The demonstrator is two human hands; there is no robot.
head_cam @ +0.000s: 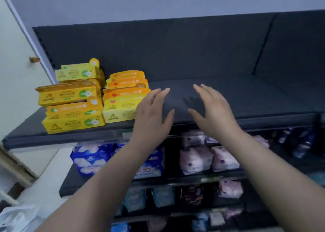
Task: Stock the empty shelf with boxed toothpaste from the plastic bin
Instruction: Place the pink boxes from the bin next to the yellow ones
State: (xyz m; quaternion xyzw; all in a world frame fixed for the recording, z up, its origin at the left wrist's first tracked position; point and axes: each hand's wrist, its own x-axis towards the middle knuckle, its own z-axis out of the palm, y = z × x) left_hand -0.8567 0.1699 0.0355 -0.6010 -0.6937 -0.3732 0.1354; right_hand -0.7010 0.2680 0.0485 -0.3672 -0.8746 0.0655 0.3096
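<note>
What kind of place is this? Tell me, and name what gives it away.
Likely a shop aisle: a dark shelf with stacked toothpaste boxes, and rows of wrapped hygiene packs underneath.

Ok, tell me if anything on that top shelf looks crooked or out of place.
The left stack of yellow toothpaste boxes is untidy: its boxes sit at differing angles, and the middle box juts out leftward. The stack beside it looks squarer. Nothing spilled or damaged shows.
</note>
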